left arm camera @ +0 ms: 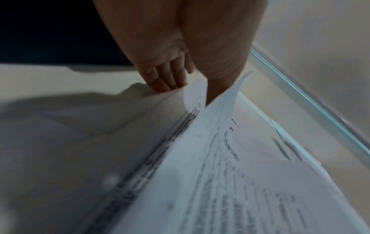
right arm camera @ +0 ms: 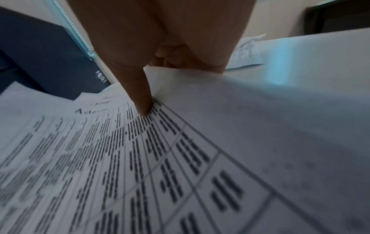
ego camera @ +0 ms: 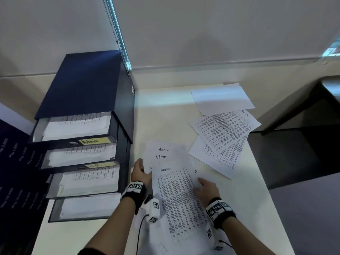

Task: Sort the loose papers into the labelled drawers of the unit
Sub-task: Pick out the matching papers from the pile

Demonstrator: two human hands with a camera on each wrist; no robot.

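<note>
On the bench, papers: I read "Admin" on three fanned Admin sheets (ego camera: 176, 183); print blurred.
Left hand (ego camera: 139, 172): pinches their edge.
Right hand (ego camera: 207, 188): thumb on top, fingers hidden beneath.

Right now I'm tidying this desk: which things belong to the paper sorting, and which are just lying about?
Part of the job:
Admin sheets
scattered papers
drawer unit
Admin drawer

Just there:
blind cord
dark table
</note>
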